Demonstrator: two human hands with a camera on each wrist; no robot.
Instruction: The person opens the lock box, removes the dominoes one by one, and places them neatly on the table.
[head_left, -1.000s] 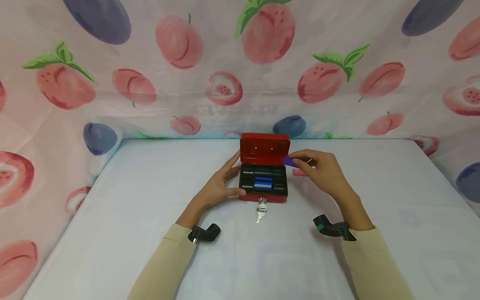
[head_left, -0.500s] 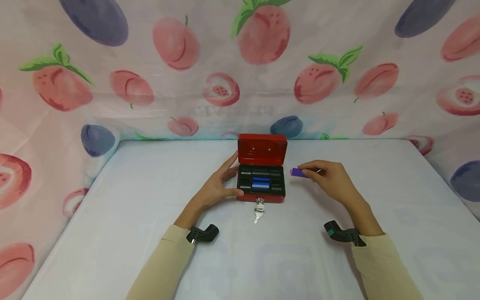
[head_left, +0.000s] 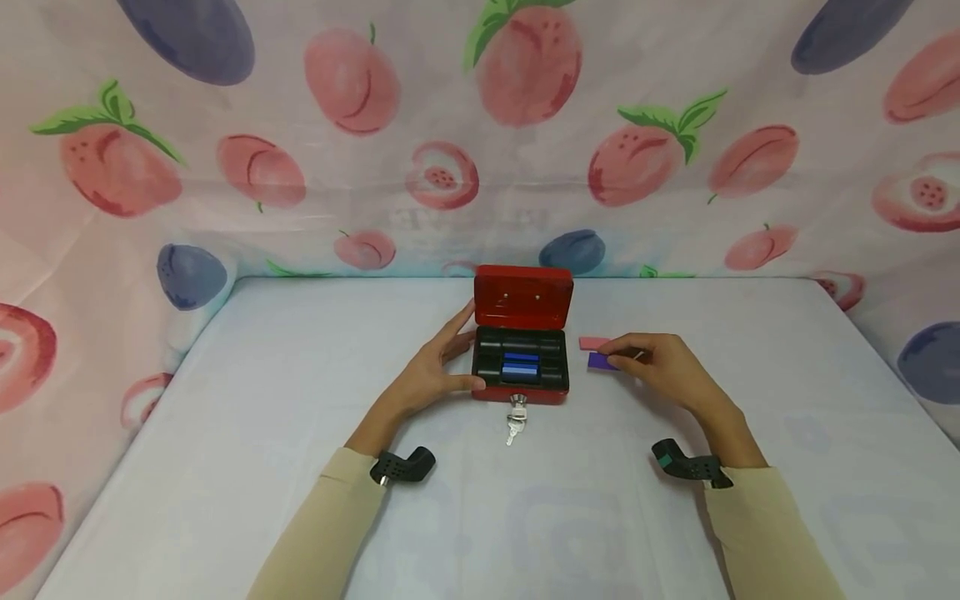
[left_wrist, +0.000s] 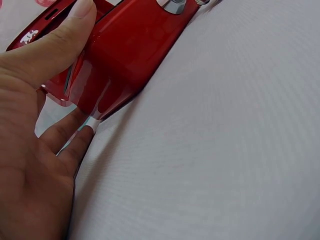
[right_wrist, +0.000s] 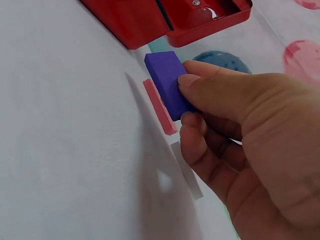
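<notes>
A red cash box (head_left: 540, 398) stands with its lid (head_left: 522, 296) raised, and several blue blocks (head_left: 521, 368) lie in its black tray (head_left: 555, 358). My left hand (head_left: 431, 375) lies along the box's left side, thumb on the front corner and index finger reaching up to the lid; the left wrist view shows the other fingers extended near the base. Right of the box, my right hand (head_left: 660, 367) pinches a flat purple block (right_wrist: 167, 82) between thumb and fingers, close over the table. A pink block (head_left: 592, 342) lies just behind it.
Keys (head_left: 515, 425) hang from the lock at the box's front. In the right wrist view a pale flat strip (right_wrist: 187, 170) lies near the pink block. White cloth (head_left: 300, 375) covers the table, with a fruit-print curtain (head_left: 360, 192) behind.
My right hand has brought the purple block away from beside the lid, rightward and nearer to me, so the pink block shows behind it. My left hand keeps its place at the box.
</notes>
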